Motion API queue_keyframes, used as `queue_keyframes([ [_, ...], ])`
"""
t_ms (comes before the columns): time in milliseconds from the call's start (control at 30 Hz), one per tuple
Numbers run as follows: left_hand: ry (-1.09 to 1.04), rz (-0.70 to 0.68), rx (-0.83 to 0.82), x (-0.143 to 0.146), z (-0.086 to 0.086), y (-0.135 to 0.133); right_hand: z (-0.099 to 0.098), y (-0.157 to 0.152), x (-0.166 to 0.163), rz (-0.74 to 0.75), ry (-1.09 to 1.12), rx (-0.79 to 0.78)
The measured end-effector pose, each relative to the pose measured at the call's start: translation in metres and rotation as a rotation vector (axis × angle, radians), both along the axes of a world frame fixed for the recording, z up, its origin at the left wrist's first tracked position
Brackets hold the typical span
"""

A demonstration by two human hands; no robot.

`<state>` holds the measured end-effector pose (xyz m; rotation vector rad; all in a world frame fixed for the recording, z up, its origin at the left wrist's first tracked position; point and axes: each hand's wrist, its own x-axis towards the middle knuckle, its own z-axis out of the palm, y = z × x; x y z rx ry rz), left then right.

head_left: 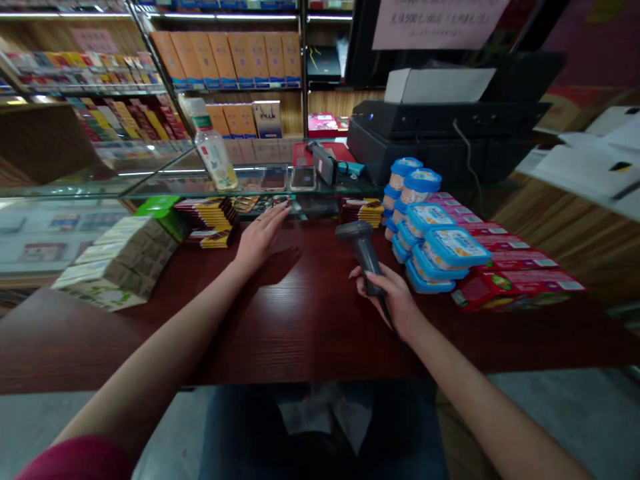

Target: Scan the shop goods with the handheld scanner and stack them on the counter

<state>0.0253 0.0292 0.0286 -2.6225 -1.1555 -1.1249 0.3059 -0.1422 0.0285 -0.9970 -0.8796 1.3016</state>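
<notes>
My right hand (387, 292) is wrapped round the handle of a dark grey barcode scanner (367, 253), held over the right half of the dark red wooden counter (280, 320). The scanner's head points away from me. My left hand (261, 235) is stretched out flat with nothing in it, its fingers reaching toward the counter's back edge. Just left of that hand stand stacks of yellow and brown packets (213, 220). A similar packet stack (367, 211) lies behind the scanner. Right of the scanner are piled blue-lidded tubs (453, 248).
White and green cartons (117, 257) and a bright green pack (163, 212) line the left side. Red boxes (515, 287) stand at the right. A glass ledge behind carries a bottle (215, 150) and phones (303, 177). A black register (425, 143) stands behind the tubs.
</notes>
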Motion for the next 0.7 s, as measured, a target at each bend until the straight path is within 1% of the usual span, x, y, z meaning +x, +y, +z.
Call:
queue_keyframes([
  [100,-0.047,0.232,-0.007,-0.076,-0.008,-0.017,0.006,0.009,-0.019,0.145,0.152,-0.074],
  [167,-0.056,0.347,-0.026,-0.117,-0.013,-0.022,0.008,0.02,-0.038,0.245,0.199,-0.131],
  [233,-0.031,0.396,-0.074,-0.148,-0.018,-0.021,0.008,0.033,-0.059,0.351,0.208,-0.151],
  [300,0.004,0.403,-0.15,-0.167,-0.024,-0.018,0.007,0.045,-0.079,0.444,0.193,-0.134],
  [400,0.019,0.407,-0.245,-0.177,-0.028,-0.015,0.004,0.056,-0.1,0.527,0.088,-0.091],
  [467,-0.009,0.413,-0.27,-0.174,-0.025,-0.016,0.003,0.057,-0.108,0.542,-0.022,-0.064],
  [533,-0.09,0.415,-0.287,-0.166,-0.019,-0.02,0.004,0.054,-0.11,0.528,-0.109,-0.035],
  [600,-0.246,0.418,-0.299,-0.154,-0.012,-0.025,0.004,0.049,-0.109,0.508,-0.154,-0.013],
  [700,-0.606,0.379,-0.321,-0.132,-0.008,-0.029,0.004,0.044,-0.107,0.503,-0.175,-0.007],
])
